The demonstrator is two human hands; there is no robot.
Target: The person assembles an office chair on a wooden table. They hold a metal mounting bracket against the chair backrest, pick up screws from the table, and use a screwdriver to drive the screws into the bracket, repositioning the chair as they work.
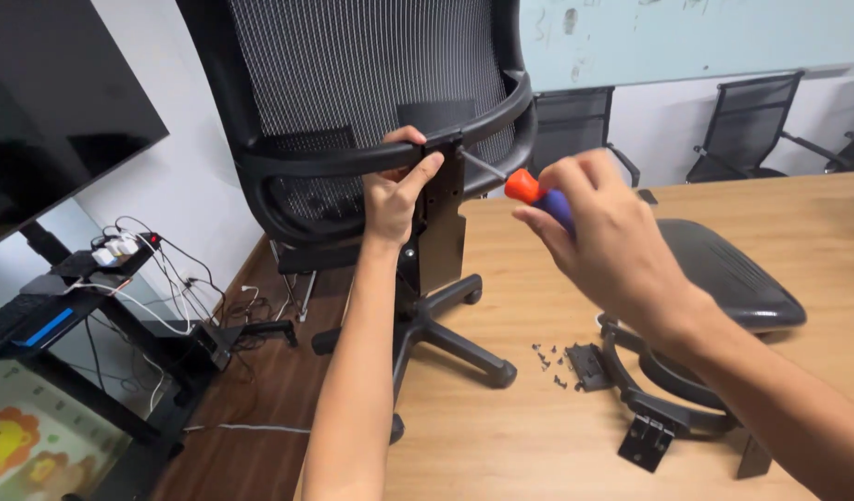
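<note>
**Screwdriver at the back of a mesh chair**

The top of the black mesh chair back ran out of sight above, and the tip of the screwdriver's thin steel shaft met the bracket at a spot too small to make out, so I could not tell whether it sat in a screw. The black upright bracket plate hid most of the left palm, and the purple part of the handle was largely buried in the right fist.

The left hand was wrapped around the curved black plastic crossbar of the chair back, thumb over the top and fingers closed behind, right beside the bracket. The right hand was curled shut around the orange-and-purple-handled screwdriver, only the orange end and the shaft showing, angled up and left toward the bracket.

The chair back stood upright at the edge of the light wooden desk, with a black five-spoke base showing under it; how the two joined was hidden. On the desk, near the right forearm, lay a black mesh seat pad, a black armrest frame with metal mounting plates and a scatter of small dark screws, too tiny to count.
</note>
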